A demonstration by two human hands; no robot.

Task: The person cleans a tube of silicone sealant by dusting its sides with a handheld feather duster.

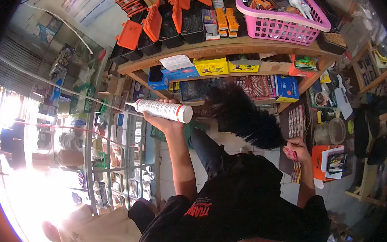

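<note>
My left hand [163, 121] is wrapped round a white sealant cartridge [164, 111] with red bands, its nozzle pointing left. The cartridge is held up in front of the wooden shelf unit. On the right, my right hand [297, 149] is closed on the pink handle of a fluffy black duster [251, 117]. The duster's head reaches left and up, in front of the lower shelf with its dark baskets. Part of the handle is hidden by my fingers.
On the top shelf [224, 45] stand black bins with orange lids [129, 35], small orange boxes [227, 23] and a pink basket [280, 24] holding tubes. Glass cases [112, 170] line the left. A person in a light shirt [98, 233] is at lower left.
</note>
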